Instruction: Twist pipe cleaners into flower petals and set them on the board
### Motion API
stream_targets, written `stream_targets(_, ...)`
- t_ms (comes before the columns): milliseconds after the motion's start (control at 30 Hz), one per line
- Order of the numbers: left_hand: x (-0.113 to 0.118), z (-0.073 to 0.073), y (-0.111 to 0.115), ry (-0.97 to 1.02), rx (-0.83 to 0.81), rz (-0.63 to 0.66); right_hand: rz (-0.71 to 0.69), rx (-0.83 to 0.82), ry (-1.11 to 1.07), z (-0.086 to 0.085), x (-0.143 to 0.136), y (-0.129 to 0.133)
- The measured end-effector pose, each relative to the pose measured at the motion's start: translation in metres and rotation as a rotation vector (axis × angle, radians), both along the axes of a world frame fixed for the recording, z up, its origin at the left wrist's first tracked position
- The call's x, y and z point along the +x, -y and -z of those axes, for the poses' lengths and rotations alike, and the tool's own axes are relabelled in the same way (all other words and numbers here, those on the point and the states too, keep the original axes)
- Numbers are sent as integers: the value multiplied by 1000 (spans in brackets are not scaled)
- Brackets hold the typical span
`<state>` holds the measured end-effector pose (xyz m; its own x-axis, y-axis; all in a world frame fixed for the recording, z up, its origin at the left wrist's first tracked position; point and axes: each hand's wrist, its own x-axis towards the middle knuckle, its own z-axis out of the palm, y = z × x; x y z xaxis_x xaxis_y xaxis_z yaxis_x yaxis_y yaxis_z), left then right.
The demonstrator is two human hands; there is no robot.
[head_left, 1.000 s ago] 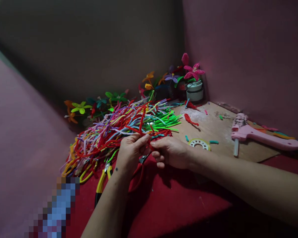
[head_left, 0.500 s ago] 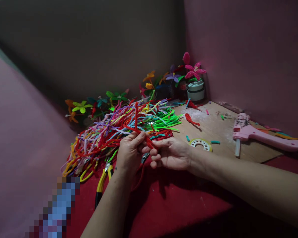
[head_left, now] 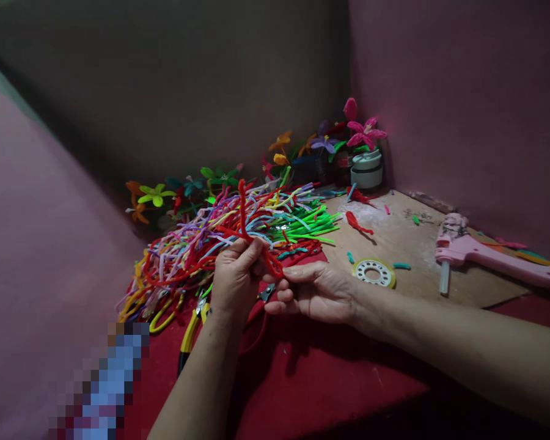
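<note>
My left hand (head_left: 236,275) pinches a red pipe cleaner (head_left: 243,211) between thumb and fingers; one end stands upright above the hand. The pipe cleaner runs down to the right into a narrow loop, and my right hand (head_left: 318,292) pinches the tip of that loop. Behind both hands lies a large pile of coloured pipe cleaners (head_left: 197,235), with green ones at its right end. Yellow-handled pliers (head_left: 191,335) lie beside my left wrist, partly hidden by it. A dark metal tool tip (head_left: 267,292) shows between the hands.
On the wooden board (head_left: 407,235) are a tape roll (head_left: 373,273), a shaped red piece (head_left: 358,223) and a pink glue gun (head_left: 495,253). Pipe cleaner flowers (head_left: 154,195) and a pale lidded container (head_left: 366,170) stand along the back. Red cloth (head_left: 321,391) covers the front.
My hands have moved slightly apart, and the red loop between them is more exposed. The whole view has shifted a little, with the background now slightly farther right.
</note>
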<state>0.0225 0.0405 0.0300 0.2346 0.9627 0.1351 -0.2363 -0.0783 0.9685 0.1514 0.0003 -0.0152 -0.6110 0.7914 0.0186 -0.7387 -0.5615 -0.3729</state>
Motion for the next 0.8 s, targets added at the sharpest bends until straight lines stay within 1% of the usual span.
stream_targets(67,-1,0,0,-1,35,14,11,-24,8,0,1,0)
stream_targets(133,-1,0,0,-8,50,21,-20,-47,-2,0,3,0)
stream_targets(233,-1,2,0,-41,15,52,-99,-43,24,-2,4,0)
stream_targets(267,0,3,0,-50,2,65,-105,-39,49,-3,4,1)
stream_targets(400,1,7,1,-7,36,85,33,-66,144,-4,0,5)
stream_targets(467,0,7,1,14,44,112,81,-76,155,-5,-1,7)
stream_targets(500,0,7,1,10,45,131,101,-87,137,-5,-1,8)
stream_targets(600,-1,7,3,-24,20,170,92,-99,103,-5,0,7)
stream_targets(667,-1,7,4,-24,-3,179,115,-113,141,-3,0,6)
stream_targets(800,0,10,3,26,-26,196,217,-140,236,-2,-3,5)
